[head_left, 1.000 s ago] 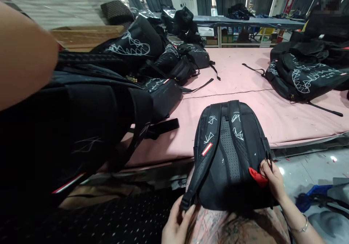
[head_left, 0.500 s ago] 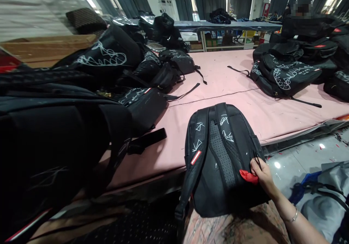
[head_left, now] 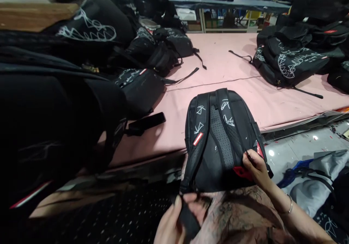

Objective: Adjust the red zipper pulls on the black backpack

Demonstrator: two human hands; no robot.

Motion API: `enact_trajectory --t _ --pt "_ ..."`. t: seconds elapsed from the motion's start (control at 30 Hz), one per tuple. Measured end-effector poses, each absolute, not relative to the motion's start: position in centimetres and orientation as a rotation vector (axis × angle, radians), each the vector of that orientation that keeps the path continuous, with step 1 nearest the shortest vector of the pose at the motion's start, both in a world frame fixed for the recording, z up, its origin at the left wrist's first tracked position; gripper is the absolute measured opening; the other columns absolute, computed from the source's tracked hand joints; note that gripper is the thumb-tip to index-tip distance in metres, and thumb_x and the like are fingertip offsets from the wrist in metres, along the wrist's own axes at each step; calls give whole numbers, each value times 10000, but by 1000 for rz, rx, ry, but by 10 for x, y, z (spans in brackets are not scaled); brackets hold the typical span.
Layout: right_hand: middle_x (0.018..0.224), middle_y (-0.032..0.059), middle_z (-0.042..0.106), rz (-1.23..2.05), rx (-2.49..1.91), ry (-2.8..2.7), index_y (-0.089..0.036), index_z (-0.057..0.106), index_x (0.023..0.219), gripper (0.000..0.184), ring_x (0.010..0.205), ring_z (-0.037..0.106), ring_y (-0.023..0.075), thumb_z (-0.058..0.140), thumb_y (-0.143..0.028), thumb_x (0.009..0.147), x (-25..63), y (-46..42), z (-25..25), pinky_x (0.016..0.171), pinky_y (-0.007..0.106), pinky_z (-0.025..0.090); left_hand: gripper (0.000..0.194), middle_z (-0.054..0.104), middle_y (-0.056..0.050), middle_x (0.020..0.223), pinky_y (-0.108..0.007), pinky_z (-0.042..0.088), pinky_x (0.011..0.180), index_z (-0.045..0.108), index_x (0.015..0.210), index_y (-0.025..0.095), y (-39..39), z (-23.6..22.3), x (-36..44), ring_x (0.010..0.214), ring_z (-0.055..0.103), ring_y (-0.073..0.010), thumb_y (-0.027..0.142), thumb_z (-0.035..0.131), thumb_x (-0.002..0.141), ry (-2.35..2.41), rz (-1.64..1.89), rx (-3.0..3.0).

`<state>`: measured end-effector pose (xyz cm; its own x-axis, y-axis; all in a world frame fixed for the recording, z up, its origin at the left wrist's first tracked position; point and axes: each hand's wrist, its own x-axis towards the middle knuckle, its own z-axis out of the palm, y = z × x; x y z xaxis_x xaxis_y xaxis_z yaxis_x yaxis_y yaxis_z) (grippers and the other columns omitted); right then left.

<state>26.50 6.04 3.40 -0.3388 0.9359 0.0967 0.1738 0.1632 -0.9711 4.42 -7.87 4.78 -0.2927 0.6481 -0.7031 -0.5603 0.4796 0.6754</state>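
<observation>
A black backpack [head_left: 204, 157] with white scribbled prints on its shoulder straps leans against the pink table edge, its back panel facing me. My left hand [head_left: 174, 218], slightly blurred, has entered at the bottom. Its fingers close around a black strap [head_left: 188, 216] below the backpack's lower left corner. My right hand [head_left: 256, 167] is closed at the lower right of the back panel. Dark thread snips [head_left: 250, 158], partly hidden, stick out between thumb and fingers. Red fabric [head_left: 242, 172] shows on the bag beside those fingers.
More black backpacks are heaped on the left [head_left: 92, 29] and right [head_left: 294, 62] of the pink table [head_left: 218, 62]. One large dark bag [head_left: 54, 120] stands close on my left. Grey fabric bundles [head_left: 308, 186] lie on the floor at right.
My left hand has come into view and taken hold of the strap. My right hand has shifted slightly left on the bag. The whole view has tilted downward.
</observation>
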Motion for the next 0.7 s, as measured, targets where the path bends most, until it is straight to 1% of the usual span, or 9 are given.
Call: enact_trajectory --t 0.03,0.07,0.13,0.17,0.3,0.43,0.53,0.7 --pt "682 -24 422 1283 -1031 -1699 -180 484 838 278 601 388 112 471 -455 874 263 57 36 551 222 314 494 687 -123 784 -383 539 726 613 933 92 -66 56 48 735 651 -266 518 645 684 1324 1238 35" --pt "708 -18 449 1314 -995 -1728 -182 493 909 276 616 410 116 467 -454 876 261 53 38 558 222 326 480 682 -163 892 -389 528 784 612 953 66 -54 63 52 832 644 -288 470 656 696 1208 1278 21" --pt "763 -3 501 1340 -963 -1800 -184 500 1002 285 656 455 125 448 -441 889 259 47 42 585 224 354 465 642 -218 1022 -407 512 835 604 1011 28 -35 72 58 933 618 -320 413 621 750 1045 1277 11" --pt "777 3 520 1336 -961 -1846 -182 510 1010 281 665 470 126 448 -430 893 257 45 43 591 225 363 449 623 -232 1060 -411 509 842 599 1033 17 -29 73 60 961 606 -329 388 591 780 989 1270 13" --pt "768 15 570 1292 -878 -2025 -163 563 968 270 656 508 124 528 -409 865 252 42 49 582 223 380 374 620 -223 1073 -393 530 809 600 1063 13 -25 68 63 935 622 -304 303 484 858 903 1243 4" --pt "813 53 584 1220 -686 -2162 -152 583 980 288 721 530 144 521 -413 877 241 47 50 628 240 406 361 606 -211 1112 -384 542 793 610 1061 25 -31 64 62 976 606 -291 282 426 886 896 1245 -21" --pt "825 70 577 1141 -621 -2242 -139 575 992 310 732 525 152 492 -420 891 232 48 47 633 246 412 365 591 -212 1139 -370 543 790 613 1062 27 -33 65 61 1038 573 -296 284 421 889 908 1268 -34" --pt "776 53 575 1021 -591 -2301 -151 579 958 300 676 510 140 409 -396 929 226 45 44 594 239 381 369 579 -198 1167 -386 516 844 627 1051 56 -32 61 62 1109 525 -298 321 436 880 909 1280 -59"
